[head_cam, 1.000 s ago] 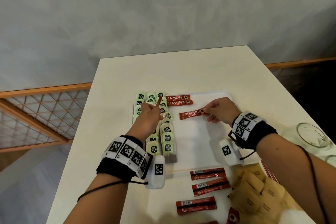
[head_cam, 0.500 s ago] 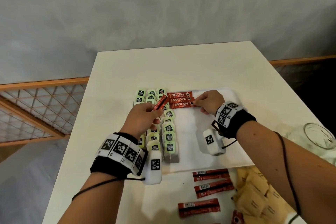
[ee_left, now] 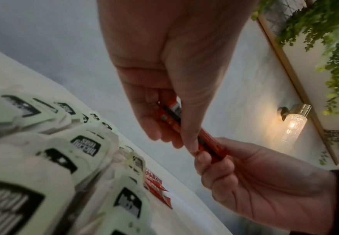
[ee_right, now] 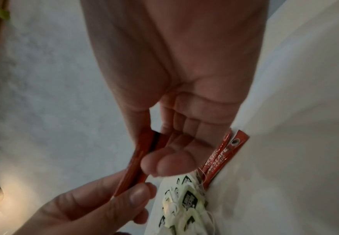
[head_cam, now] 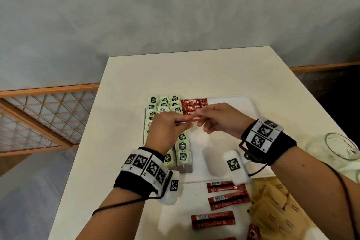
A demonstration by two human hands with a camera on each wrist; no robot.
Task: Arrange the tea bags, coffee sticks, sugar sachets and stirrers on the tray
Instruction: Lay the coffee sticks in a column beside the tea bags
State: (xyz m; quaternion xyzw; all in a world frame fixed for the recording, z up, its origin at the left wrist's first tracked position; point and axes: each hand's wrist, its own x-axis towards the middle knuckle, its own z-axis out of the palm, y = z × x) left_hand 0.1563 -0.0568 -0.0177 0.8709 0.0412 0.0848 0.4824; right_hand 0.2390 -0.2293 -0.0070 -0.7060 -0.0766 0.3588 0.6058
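Above the white tray (head_cam: 251,107) both hands hold one red coffee stick (head_cam: 190,121) level between them. My left hand (head_cam: 183,123) pinches its left end and my right hand (head_cam: 202,121) pinches its right end. The left wrist view has the same stick (ee_left: 206,141) running from my left hand (ee_left: 176,138) to the right hand's fingers (ee_left: 215,160). Green-tagged tea bags (head_cam: 167,103) lie in rows on the tray's left side. Three coffee sticks (head_cam: 192,106) lie beside them at the tray's far edge.
Loose coffee sticks (head_cam: 227,199) lie on the white table (head_cam: 194,72) in front of the tray. A heap of brown sugar sachets (head_cam: 276,206) sits to their right. A glass jar (head_cam: 339,148) stands at the table's right edge.
My right hand laid its coffee stick as the third on the tray, then came back and took the end of the stick in my left hand. That stick has swung level.
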